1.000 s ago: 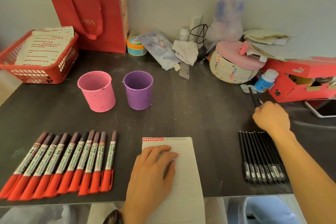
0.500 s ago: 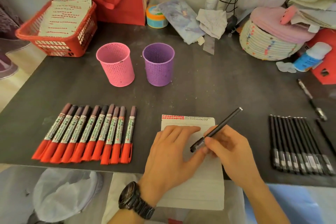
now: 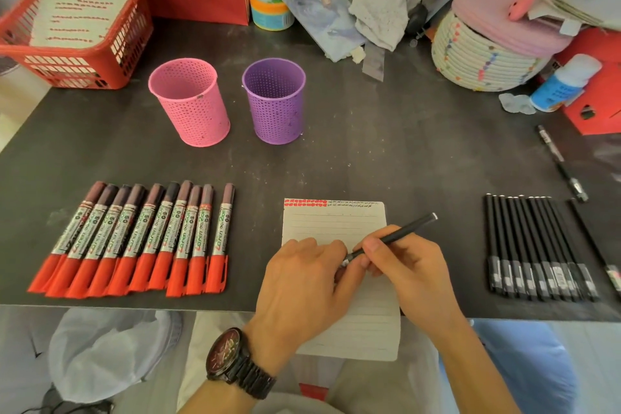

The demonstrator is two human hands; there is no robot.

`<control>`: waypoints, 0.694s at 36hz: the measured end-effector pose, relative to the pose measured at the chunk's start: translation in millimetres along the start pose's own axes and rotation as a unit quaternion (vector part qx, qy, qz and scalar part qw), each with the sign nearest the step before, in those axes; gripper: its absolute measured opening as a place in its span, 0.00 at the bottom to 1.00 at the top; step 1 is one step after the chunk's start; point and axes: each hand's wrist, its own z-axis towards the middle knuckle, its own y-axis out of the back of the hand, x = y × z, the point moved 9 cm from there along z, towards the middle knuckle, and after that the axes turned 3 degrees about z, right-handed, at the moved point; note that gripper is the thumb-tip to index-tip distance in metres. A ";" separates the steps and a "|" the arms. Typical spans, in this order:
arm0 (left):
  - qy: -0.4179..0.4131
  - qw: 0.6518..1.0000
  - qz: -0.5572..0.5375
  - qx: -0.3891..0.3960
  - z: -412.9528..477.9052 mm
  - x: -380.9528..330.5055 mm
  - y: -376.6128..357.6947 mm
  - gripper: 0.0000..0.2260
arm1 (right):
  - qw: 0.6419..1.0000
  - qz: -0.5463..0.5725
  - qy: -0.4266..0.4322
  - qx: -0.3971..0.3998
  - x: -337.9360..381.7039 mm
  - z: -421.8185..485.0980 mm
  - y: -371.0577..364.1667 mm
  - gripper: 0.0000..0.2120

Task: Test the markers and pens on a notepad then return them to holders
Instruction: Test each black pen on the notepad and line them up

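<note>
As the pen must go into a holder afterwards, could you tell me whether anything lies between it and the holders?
Nothing visible does: only bare table separates the pen in the right hand from the pink holder and purple holder. The markers lie further left.

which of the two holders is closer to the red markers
The pink holder: it stands left of the purple holder, more directly behind the row of red markers.
</note>
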 end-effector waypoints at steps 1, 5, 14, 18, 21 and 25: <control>0.000 1.000 0.000 -0.002 0.2 0.5 0.3 0.22 | 1.000 0.003 0.001 -0.001 -0.6 0.1 0.9 0.09; 0.006 1.000 0.006 -0.018 1.6 3.9 1.2 0.25 | 0.999 0.036 0.009 -0.011 0.5 0.2 7.5 0.10; 0.040 0.999 0.009 0.027 0.2 11.3 -13.2 0.13 | 0.981 0.139 -0.017 -0.137 2.3 29.5 52.7 0.07; 0.079 0.995 -0.013 0.064 0.1 16.9 -18.1 0.19 | 0.989 0.048 -0.007 -0.137 9.7 53.9 52.6 0.08; 0.086 0.993 -0.015 0.078 0.3 20.0 -20.3 0.24 | 0.988 -0.014 -0.006 -0.152 5.4 66.0 50.4 0.12; 0.105 0.990 -0.023 0.089 0.0 24.2 -24.7 0.25 | 0.976 -0.044 -0.001 -0.213 -4.8 64.7 55.3 0.17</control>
